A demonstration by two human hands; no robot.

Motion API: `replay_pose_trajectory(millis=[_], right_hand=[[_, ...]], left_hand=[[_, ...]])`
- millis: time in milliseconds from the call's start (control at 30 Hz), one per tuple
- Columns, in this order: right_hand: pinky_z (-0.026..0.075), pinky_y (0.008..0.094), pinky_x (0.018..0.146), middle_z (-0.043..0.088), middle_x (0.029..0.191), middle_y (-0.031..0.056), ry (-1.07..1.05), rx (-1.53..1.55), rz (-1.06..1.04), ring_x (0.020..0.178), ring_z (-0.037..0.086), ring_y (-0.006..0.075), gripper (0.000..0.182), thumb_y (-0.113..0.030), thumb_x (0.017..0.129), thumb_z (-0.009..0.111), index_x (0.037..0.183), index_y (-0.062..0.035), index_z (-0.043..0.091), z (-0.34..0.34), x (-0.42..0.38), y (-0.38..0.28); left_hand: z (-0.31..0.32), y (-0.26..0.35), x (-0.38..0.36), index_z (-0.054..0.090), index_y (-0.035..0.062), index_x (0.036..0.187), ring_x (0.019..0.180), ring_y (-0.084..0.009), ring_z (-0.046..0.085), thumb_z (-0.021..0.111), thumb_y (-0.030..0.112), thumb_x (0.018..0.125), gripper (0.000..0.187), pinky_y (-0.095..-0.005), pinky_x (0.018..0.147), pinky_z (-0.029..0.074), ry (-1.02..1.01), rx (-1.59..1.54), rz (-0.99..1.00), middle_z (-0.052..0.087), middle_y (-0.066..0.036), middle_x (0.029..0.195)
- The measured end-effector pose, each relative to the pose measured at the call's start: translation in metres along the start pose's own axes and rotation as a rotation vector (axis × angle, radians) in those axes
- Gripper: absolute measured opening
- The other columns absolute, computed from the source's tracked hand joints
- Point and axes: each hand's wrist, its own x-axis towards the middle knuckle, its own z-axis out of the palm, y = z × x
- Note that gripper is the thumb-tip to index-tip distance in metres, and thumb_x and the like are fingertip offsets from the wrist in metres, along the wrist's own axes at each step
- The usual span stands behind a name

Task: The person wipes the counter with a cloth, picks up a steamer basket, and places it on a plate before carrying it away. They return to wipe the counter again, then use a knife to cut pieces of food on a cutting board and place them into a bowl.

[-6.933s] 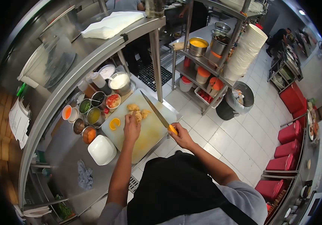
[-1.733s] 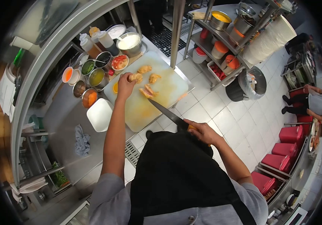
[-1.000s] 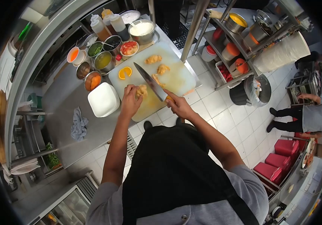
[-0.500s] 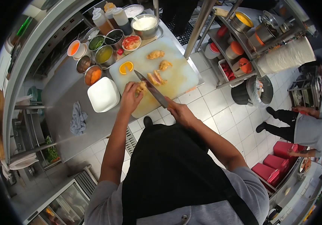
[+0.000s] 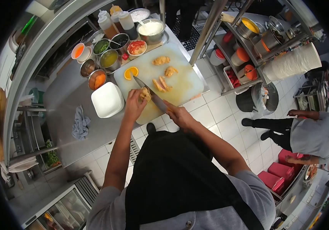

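My left hand pinches a golden fried piece of food at the near left edge of the pale cutting board. In my right hand is the handle of a large chef's knife. Its blade lies diagonally right beside the held piece, tip toward the orange slice. Farther up the board rest two more fried pieces, an upper one and a lower one. Close to the blade sits a sliced piece with pinkish insides.
Stacked white square dishes stand left of the board, near a grey cloth. Metal bowls, including one of yellow liquid, and squeeze bottles line the back. A lined bin and another person are at the right.
The knife has shifted slightly left, closer against the held piece. The other person has stepped toward the middle of the view. The whole view has tilted a little.
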Motion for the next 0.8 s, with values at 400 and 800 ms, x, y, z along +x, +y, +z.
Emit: replay_pose_trajectory(millis=[400, 800], right_hand=[[0.052, 0.0460, 0.079, 0.069, 0.093, 0.0219, -0.030, 0.046, 0.112, 0.083, 0.065, 0.0430, 0.056, -0.015, 0.097, 0.055, 0.149, -0.0139, 0.036, 0.009, -0.008, -0.008], [0.052, 0.0443, 0.077, 0.068, 0.091, 0.0222, -0.074, -0.024, 0.124, 0.083, 0.066, 0.0405, 0.054, -0.013, 0.095, 0.055, 0.147, -0.0091, 0.041, 0.018, 0.001, 0.002]], left_hand=[[0.001, 0.001, -0.006, 0.061, 0.0003, 0.113, 0.106, -0.0358, 0.054, 0.068, 0.009, 0.076, 0.038, -0.0439, 0.092, 0.046, 0.068, 0.081, -0.016, 0.056, -0.017, 0.108], [0.011, -0.013, -0.007, 0.061, -0.0022, 0.111, 0.093, -0.0337, 0.061, 0.070, 0.006, 0.076, 0.037, -0.0394, 0.083, 0.051, 0.129, 0.053, 0.023, 0.059, -0.016, 0.103]])
